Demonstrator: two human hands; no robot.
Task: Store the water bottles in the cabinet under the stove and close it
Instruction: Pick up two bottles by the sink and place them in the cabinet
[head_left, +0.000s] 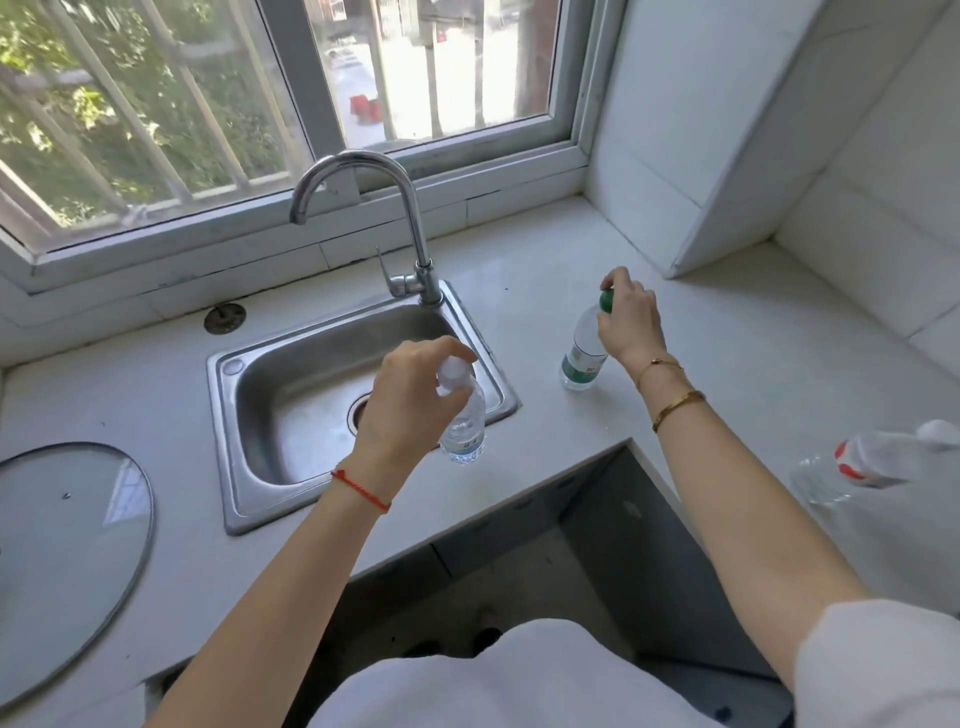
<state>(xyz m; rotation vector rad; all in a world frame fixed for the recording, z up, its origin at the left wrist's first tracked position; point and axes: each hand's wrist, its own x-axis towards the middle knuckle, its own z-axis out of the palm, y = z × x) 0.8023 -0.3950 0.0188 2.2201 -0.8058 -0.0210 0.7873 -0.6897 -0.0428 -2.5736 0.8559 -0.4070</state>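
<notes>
Pick-up step: left hand (415, 395) grips a white-capped bottle (464, 421) at the sink's (270, 415) right rim; right hand (628, 317) grips a green-capped bottle (584, 353) standing on the surface (545, 415). Next, probably lifting both toward the cabinet.

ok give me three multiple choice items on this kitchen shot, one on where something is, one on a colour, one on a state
1. Where does the glass lid lie?
A. in the sink
B. on the counter left of the sink
C. on the window sill

2. What colour is the cap of the bottle under the right hand?
A. green
B. red
C. blue

3. What is the left hand doing?
A. resting flat on the counter
B. turning the faucet
C. gripping the top of a clear bottle

Answers: 1 B, the lid sits on the counter left of the sink. 2 A, the green-capped bottle shows green at its top. 3 C, its fingers curl round the white cap of the clear bottle.
</notes>
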